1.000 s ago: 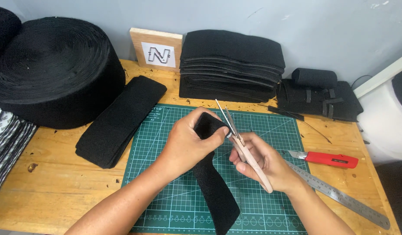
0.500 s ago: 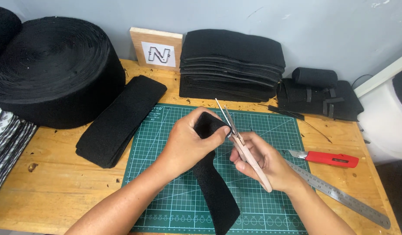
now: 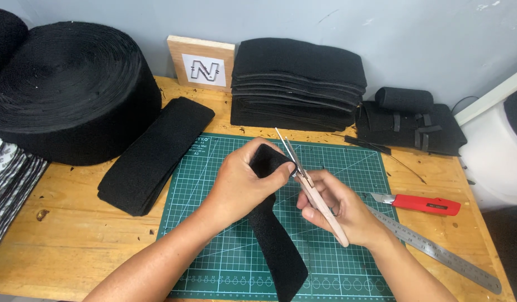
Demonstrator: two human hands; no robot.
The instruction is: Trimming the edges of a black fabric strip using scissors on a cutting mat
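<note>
My left hand grips the upper end of a black fabric strip above the green cutting mat; the strip hangs down toward the mat's near edge. My right hand holds pink-handled scissors, whose slim blades are slightly apart and point up and away, right against the edge of the strip by my left thumb.
A big roll of black fabric fills the back left. A pile of cut black strips lies left of the mat. Folded black fabric and a wooden block stand behind. A red utility knife and steel ruler lie right.
</note>
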